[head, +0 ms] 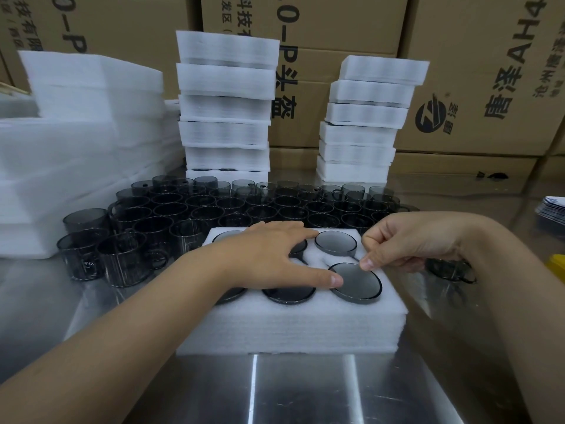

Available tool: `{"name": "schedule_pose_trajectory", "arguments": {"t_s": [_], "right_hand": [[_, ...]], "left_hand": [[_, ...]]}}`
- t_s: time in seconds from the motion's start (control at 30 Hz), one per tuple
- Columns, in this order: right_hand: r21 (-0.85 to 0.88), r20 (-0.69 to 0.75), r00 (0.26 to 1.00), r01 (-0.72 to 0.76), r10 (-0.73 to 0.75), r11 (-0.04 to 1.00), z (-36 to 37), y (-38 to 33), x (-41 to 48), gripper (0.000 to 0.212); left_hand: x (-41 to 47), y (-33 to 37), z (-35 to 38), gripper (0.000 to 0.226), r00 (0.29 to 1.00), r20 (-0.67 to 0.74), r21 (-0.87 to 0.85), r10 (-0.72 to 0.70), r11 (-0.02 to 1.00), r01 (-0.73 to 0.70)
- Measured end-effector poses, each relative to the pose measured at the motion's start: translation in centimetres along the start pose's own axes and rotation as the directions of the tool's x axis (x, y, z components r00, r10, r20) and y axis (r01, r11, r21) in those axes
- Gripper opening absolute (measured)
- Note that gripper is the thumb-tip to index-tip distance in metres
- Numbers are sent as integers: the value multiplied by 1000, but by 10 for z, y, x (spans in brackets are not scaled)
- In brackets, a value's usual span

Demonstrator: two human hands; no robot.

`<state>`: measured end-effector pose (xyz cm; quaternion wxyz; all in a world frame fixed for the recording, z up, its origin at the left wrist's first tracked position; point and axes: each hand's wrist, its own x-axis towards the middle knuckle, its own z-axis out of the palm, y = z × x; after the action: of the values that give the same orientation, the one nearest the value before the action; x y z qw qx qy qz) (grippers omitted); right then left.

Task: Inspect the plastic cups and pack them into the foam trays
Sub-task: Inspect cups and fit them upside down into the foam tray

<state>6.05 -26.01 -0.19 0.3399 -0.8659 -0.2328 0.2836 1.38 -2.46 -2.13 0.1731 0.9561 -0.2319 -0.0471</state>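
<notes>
A white foam tray [293, 328] lies on the steel table in front of me with smoky grey plastic cups seated bottom-up in its holes. My left hand [272, 255] lies flat across the tray, thumb tip at the rim of the front right cup [359, 286]. My right hand [409, 243] hovers at the tray's right side, fingers curled, index tip touching that same cup's far rim. Another seated cup [335, 242] shows at the back right. Several loose cups [232, 206] stand in rows behind the tray.
Two stacks of filled foam trays [226, 105] [367, 120] rise behind the cups, before cardboard boxes [477, 71]. Foam sheets [76, 142] are piled at the left. One cup [449, 270] sits under my right wrist. Flat cards [552, 209] lie at the right edge.
</notes>
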Motion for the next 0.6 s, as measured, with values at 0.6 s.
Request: {"name": "schedule_pose_trajectory", "arguments": {"t_s": [0.6], "right_hand": [[-20,30,1000,-8,9,1000,1,-1,-2,47]], "left_hand": [[1,-1,3,81,999,-30,31,42,999,-41]]}}
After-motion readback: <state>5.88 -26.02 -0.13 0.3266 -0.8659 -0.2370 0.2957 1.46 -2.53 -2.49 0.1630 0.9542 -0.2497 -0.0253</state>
